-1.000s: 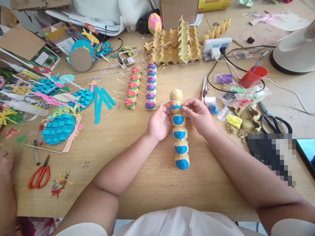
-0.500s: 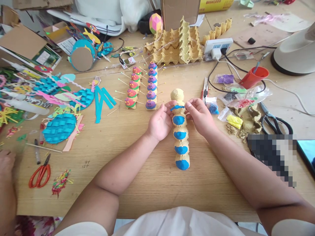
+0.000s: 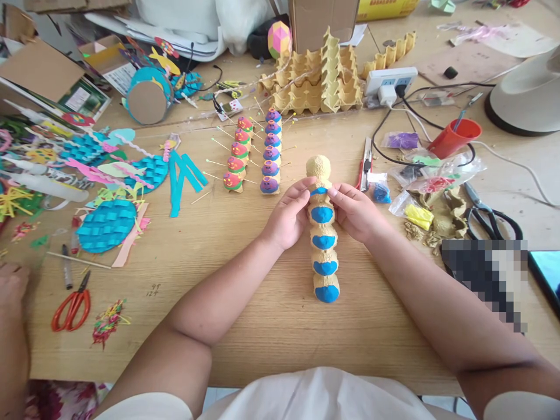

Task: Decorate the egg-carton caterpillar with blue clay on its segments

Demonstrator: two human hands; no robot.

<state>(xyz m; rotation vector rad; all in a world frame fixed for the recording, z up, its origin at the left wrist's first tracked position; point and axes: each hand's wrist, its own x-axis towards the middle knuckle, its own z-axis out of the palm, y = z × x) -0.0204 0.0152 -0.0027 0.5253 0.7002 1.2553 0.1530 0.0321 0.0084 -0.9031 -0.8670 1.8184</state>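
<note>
A strip of egg carton cups (image 3: 324,255) lies upright in front of me, pointing away. Blue clay patches (image 3: 326,293) cover the near side of several cups; the farthest cup (image 3: 318,168) is bare tan pulp. My left hand (image 3: 289,214) grips the strip from the left, thumb and fingers at the second cup from the far end. From the right, my right hand (image 3: 356,211) pinches the same cup, its thumb tip at the edge of the blue patch. Some fingers of both hands are hidden behind the strip.
Two decorated carton caterpillars (image 3: 270,168) with pins stand beyond my left hand. A utility knife (image 3: 364,163), clay packets (image 3: 417,216), a red cup (image 3: 455,138) and black-handled scissors (image 3: 492,219) lie right. Red-handled scissors (image 3: 71,306) and another person's hand (image 3: 12,286) are left.
My left thumb has come down onto the cup beside the blue patch, and the right thumb has shifted closer against it. The strip stays in place; the view has shifted slightly.
</note>
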